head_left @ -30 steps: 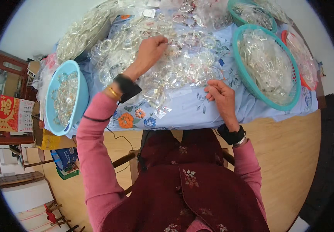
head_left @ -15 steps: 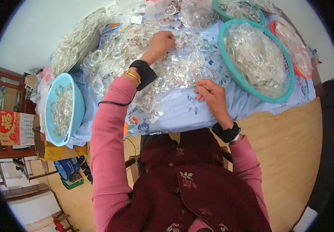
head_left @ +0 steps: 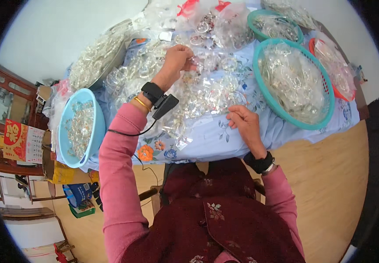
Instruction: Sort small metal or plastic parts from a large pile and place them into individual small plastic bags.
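Note:
A heap of small clear packets [head_left: 207, 87] with silvery rings and trinkets covers a blue flowered tablecloth [head_left: 224, 140]. My left hand [head_left: 177, 58] is stretched far into the heap, its fingers pinched on one clear packet [head_left: 191, 61]. A black band and a gold bangle sit on that wrist. My right hand [head_left: 243, 122] rests on the cloth at the heap's near edge with its fingers curled. Whether it holds anything is hidden.
A light-blue basin [head_left: 94, 131] of packets stands at the table's left end. A large teal basket [head_left: 259, 83] is at the right, a second teal basket [head_left: 254, 18] and a red basket [head_left: 313, 44] beyond it. A metal tray [head_left: 115, 57] lies at the far left. Wooden floor lies below.
My left hand has stayed deep in the heap and closed on a packet. My right hand has shifted slightly toward the heap's edge. The view has tilted a little.

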Tool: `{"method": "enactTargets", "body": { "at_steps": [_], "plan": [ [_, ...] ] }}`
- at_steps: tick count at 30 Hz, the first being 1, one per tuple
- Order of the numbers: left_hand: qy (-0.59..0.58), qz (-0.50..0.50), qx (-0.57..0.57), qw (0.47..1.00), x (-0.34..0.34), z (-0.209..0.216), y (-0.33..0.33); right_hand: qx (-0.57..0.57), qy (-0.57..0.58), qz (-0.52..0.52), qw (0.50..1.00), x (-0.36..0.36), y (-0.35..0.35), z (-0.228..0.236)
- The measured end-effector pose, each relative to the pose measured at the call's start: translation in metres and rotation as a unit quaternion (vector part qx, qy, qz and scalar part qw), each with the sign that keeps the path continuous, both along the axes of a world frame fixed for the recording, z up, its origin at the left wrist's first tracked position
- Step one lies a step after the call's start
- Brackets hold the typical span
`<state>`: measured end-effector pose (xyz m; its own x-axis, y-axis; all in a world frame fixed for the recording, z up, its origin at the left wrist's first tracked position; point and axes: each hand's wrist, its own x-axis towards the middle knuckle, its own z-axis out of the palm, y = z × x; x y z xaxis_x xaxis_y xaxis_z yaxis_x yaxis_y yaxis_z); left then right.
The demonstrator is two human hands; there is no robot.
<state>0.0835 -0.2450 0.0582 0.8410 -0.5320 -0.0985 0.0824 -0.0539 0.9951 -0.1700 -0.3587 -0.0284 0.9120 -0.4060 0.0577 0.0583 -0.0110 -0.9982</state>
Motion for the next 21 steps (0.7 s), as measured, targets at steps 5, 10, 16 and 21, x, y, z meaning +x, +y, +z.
{"method": "enactTargets", "body": {
  "at_steps": [5, 10, 16, 21],
  "plan": [
    [-0.045, 0.022, 0.107, 0.993, 0.035, 0.002, -0.018, -0.003, 0.011, 0.001, 1.0, -0.002, 0.004, 0.003],
    [-0.013, 0.027, -0.2, 0.979, 0.075, 0.003, -0.062, -0.008, 0.012, 0.0, 1.0, -0.001, 0.002, -0.003],
    [-0.218, 0.042, 0.055, 0.973, 0.092, -0.02, -0.048, -0.012, 0.009, -0.001, 1.0, 0.0, 0.0, 0.001],
    [-0.156, -0.065, 0.147, 0.975, 0.084, -0.034, -0.031, -0.021, 0.022, -0.005, 1.0, 0.002, -0.002, 0.0]
  ]
}}
